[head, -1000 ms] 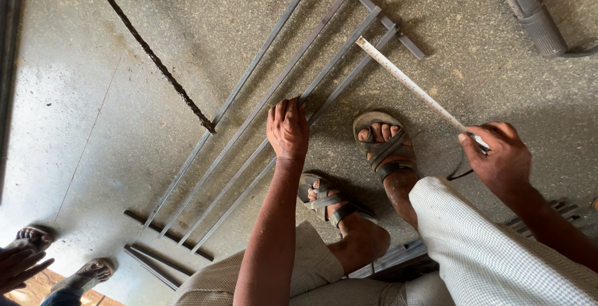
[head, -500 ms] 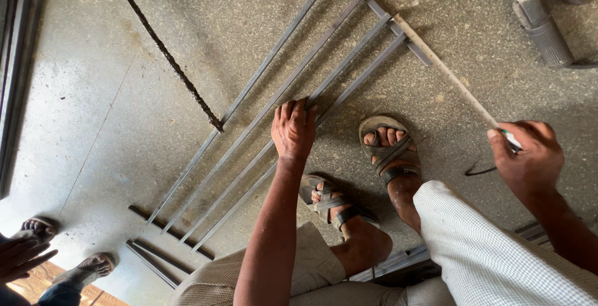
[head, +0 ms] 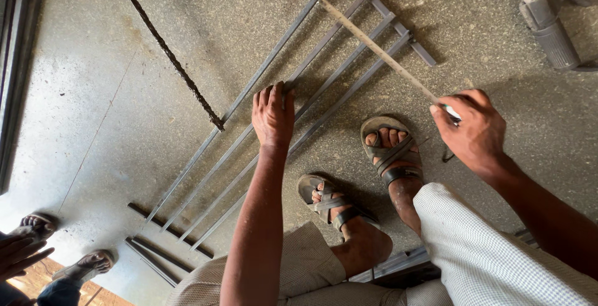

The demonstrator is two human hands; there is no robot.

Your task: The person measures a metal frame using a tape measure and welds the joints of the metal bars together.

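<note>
1. Tape measure (head: 380, 50) now lies diagonally across the bars of the metal grille (head: 311, 88) on the floor (head: 93, 94); earlier it reached the frame's end.
2. Left hand (head: 273, 114) presses flat on a bar, fingers released.
3. Right hand (head: 473, 128) clenched, grasping the tape's near end.
</note>
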